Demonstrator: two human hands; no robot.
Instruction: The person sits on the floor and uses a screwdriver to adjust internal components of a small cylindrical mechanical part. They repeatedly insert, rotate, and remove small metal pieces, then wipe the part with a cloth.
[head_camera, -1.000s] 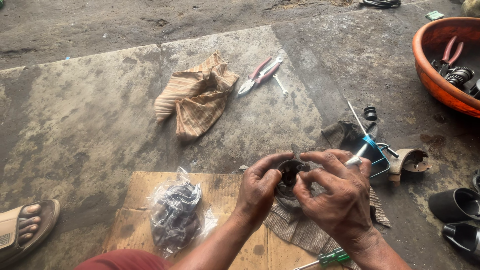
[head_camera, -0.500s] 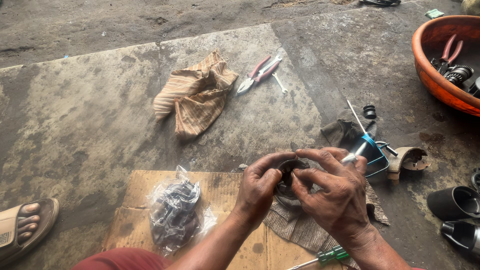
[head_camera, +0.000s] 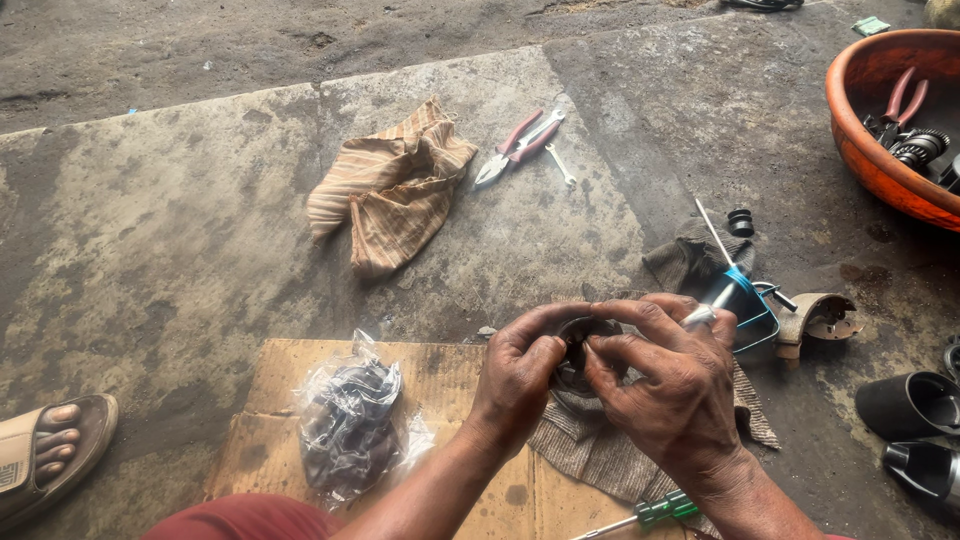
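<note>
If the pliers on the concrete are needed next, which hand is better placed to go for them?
Probably the right hand: only its fingertips pinch the small dark round part, while the left hand cups it from below. The pliers lie straight ahead, equally far from both.

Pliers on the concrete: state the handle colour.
Red handles on the pliers, seen in the head view.

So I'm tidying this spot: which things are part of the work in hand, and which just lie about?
In use:
left hand
right hand
dark round part
grey cloth

Lying about:
striped rag
pliers
small spanner
plastic bag
green screwdriver
orange basin
</note>
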